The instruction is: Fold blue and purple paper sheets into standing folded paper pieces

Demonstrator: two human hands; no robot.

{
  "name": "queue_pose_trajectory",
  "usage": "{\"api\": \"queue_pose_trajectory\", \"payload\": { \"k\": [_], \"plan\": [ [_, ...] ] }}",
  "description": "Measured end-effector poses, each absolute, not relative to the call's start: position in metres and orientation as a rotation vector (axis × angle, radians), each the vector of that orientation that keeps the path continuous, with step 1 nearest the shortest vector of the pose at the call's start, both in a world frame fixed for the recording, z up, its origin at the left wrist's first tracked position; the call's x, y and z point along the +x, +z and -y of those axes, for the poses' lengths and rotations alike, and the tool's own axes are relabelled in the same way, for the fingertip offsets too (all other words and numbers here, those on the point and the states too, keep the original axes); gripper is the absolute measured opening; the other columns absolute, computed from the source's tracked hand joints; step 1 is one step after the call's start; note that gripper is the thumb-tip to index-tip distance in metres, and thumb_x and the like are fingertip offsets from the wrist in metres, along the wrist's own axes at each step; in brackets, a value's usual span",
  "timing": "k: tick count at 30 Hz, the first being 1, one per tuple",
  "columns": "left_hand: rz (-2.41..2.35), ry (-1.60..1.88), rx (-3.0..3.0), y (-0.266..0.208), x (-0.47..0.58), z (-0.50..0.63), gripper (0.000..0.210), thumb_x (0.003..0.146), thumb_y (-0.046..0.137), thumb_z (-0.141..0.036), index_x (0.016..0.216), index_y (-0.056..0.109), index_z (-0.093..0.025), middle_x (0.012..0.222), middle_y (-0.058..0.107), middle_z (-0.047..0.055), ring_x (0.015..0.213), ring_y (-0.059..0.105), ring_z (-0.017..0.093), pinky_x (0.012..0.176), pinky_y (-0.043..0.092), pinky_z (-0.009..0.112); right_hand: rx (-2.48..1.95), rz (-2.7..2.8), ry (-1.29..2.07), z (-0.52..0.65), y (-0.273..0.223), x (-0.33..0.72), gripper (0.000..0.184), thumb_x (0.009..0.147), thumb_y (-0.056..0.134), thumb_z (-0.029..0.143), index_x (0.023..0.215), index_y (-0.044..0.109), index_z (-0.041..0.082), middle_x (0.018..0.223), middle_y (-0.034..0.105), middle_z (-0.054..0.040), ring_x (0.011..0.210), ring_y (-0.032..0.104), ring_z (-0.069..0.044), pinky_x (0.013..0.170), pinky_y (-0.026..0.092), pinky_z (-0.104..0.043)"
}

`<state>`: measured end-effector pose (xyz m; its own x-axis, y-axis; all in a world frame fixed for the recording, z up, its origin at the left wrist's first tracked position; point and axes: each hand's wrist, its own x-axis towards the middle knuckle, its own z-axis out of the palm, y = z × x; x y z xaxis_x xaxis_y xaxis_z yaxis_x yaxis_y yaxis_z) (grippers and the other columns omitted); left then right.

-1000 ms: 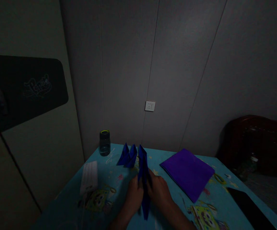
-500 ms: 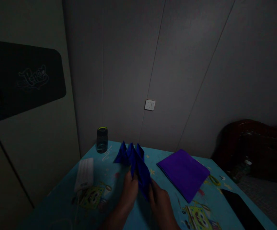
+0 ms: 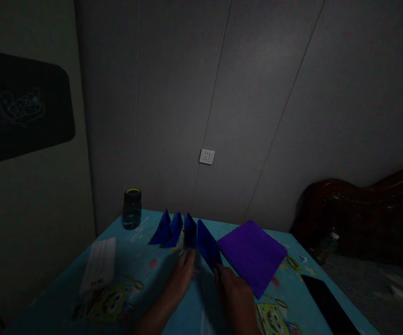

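A blue folded sheet, cloth or paper, stands in pointed pleats [image 3: 166, 232] on the table; I cannot tell whether the pleats are all one piece. My left hand [image 3: 183, 270] pinches the lower near edge of a middle pleat [image 3: 189, 232]. On the right, my right hand [image 3: 234, 288] is closed on the near end of a larger slanting panel [image 3: 208, 246]. A narrow gap shows between these two panels. Just right of them lies a flat purple folded sheet [image 3: 253, 256]. The fingertips are partly hidden and dark.
The table has a light blue cartoon cover [image 3: 145, 288]. A dark bottle [image 3: 132, 209] stands at the back left, with a white power bank [image 3: 99, 263] nearer. At the right lie a yellow-green ring [image 3: 294, 263] and a black phone-like slab [image 3: 327, 302]. The wall rises behind.
The pleats have spread apart, with a gap opened between the panels at my two hands. My left hand has moved slightly back. The whole view has shifted, so things appear further left.
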<state>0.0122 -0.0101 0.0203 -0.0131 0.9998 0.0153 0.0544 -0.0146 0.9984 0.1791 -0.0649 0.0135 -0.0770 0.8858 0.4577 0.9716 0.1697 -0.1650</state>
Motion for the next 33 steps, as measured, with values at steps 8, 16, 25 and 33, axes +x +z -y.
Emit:
{"api": "queue_pose_trajectory", "payload": {
  "k": [8, 16, 25, 33],
  "plan": [
    [-1.683, 1.040, 1.933, 0.038, -0.044, -0.007, 0.037, 0.092, 0.042, -0.027, 0.119, 0.067, -0.019, 0.125, 0.066, 0.015, 0.114, 0.063, 0.030, 0.103, 0.044, 0.041, -1.997, 1.951, -0.137, -0.008, 0.044, 0.184, 0.035, 0.103, 0.036, 0.027, 0.116, 0.068, 0.019, 0.105, 0.077, -0.0145, 0.086, 0.075, -0.025, 0.068, 0.050, -0.029],
    [-2.064, 0.629, 2.073, 0.034, -0.048, -0.023, 0.035, 0.093, 0.044, -0.020, 0.117, 0.067, -0.010, 0.092, 0.075, 0.023, 0.086, 0.073, 0.036, 0.076, 0.054, 0.043, -2.008, 2.031, -0.086, -0.033, 0.023, 0.163, 0.035, 0.101, 0.040, 0.030, 0.108, 0.071, 0.015, 0.096, 0.078, -0.0141, 0.081, 0.075, -0.023, 0.067, 0.052, -0.028],
    [-2.111, 0.466, 2.078, 0.025, -0.052, -0.035, 0.030, 0.098, 0.040, -0.022, 0.112, 0.066, -0.014, 0.096, 0.076, 0.017, 0.090, 0.074, 0.030, 0.075, 0.054, 0.037, -1.932, 2.327, -0.308, -0.018, 0.022, 0.139, 0.048, 0.097, 0.048, 0.022, 0.146, 0.044, 0.024, 0.107, 0.074, -0.0143, 0.077, 0.075, -0.022, 0.064, 0.054, -0.026],
    [-2.097, 0.444, 2.180, 0.026, -0.045, -0.034, 0.032, 0.100, 0.035, -0.018, 0.111, 0.064, -0.016, 0.102, 0.076, 0.013, 0.092, 0.074, 0.026, 0.075, 0.054, 0.034, -1.923, 2.359, -0.206, -0.034, 0.021, 0.110, 0.031, 0.090, 0.055, 0.019, 0.120, 0.063, 0.016, 0.108, 0.073, -0.0153, 0.082, 0.075, -0.026, 0.067, 0.054, -0.031]
  ]
}}
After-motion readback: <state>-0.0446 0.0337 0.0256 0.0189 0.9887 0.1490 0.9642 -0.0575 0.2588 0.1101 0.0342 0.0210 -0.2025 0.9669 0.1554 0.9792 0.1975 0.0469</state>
